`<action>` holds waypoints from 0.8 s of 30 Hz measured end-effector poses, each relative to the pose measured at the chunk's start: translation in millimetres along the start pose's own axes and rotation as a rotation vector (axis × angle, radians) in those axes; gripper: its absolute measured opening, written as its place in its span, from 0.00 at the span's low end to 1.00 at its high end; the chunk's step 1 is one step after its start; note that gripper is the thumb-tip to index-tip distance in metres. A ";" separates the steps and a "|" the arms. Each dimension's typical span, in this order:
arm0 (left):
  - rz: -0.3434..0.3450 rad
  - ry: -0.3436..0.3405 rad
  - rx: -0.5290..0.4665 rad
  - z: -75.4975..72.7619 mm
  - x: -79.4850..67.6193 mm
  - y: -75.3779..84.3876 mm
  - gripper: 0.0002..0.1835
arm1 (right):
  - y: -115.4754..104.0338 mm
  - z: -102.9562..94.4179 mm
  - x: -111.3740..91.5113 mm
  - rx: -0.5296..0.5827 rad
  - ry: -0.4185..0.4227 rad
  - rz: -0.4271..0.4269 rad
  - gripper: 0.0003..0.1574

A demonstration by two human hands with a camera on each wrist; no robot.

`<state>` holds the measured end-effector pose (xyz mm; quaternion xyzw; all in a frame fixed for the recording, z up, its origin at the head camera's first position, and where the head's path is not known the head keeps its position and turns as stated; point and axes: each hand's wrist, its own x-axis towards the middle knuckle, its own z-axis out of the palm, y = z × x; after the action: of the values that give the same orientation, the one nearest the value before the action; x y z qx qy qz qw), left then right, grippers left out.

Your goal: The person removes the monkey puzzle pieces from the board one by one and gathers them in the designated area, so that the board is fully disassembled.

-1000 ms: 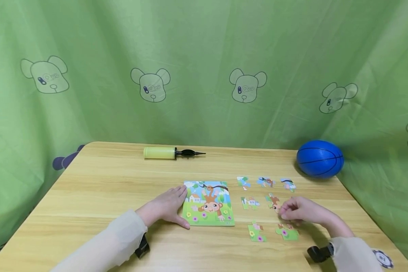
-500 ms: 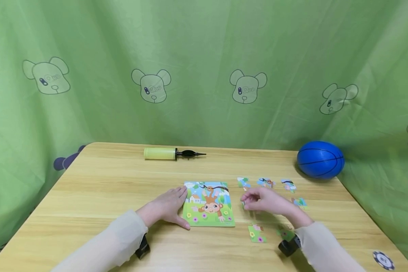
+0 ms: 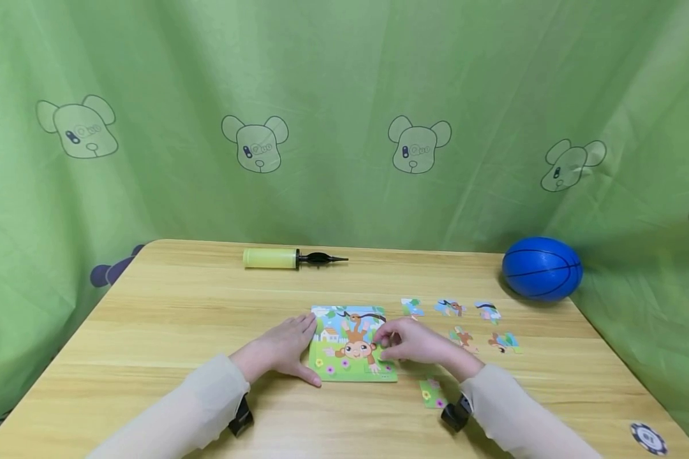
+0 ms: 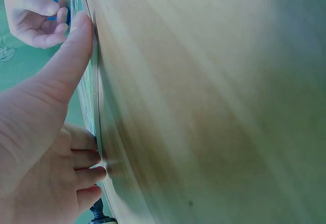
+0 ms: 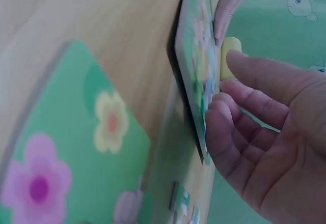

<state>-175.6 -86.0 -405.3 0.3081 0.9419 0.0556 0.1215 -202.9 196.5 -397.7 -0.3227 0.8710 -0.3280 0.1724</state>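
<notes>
A square monkey puzzle board (image 3: 344, 373) lies flat on the table. My left hand (image 3: 286, 347) rests at its left edge, fingers extended and thumb spread toward the near corner; the left wrist view shows the thumb (image 4: 71, 56) along the board's rim. Over the board's lower right part, my right hand (image 3: 416, 344) pinches a small greenish puzzle piece with bent fingers, which mostly hide it. In the right wrist view those fingertips (image 5: 219, 117) are right at the board's edge. Close below the right wrist lies a loose piece with yellow and purple flowers (image 3: 433, 393).
Loose pieces lie in rows right of the board, such as the top left one (image 3: 411, 307) and the middle right one (image 3: 504, 343); the right arm hides others. A blue ball (image 3: 542, 269), a yellow hand pump (image 3: 271, 258) and a round chip (image 3: 647, 438) are around them.
My right hand has moved left from the loose pieces to the board's right side, uncovering the middle right piece. My left hand has stayed at the board's left edge.
</notes>
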 end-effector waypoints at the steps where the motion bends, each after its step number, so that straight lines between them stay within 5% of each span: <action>1: -0.001 -0.001 0.000 -0.1 -0.1 0.0 0.63 | 0.0 1.3 1.4 -0.009 0.002 0.006 0.12; 14: -0.005 -0.005 0.001 1.3 0.2 -0.7 0.63 | -2.3 6.1 9.2 -0.043 -0.002 0.055 0.07; 24: -0.002 -0.002 0.005 1.0 -0.1 0.2 0.63 | -7.8 3.3 7.8 0.031 0.022 0.048 0.04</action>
<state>-175.2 -85.9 -406.2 0.3074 0.9423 0.0529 0.1217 -203.4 185.2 -395.5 -0.2952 0.8752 -0.3409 0.1754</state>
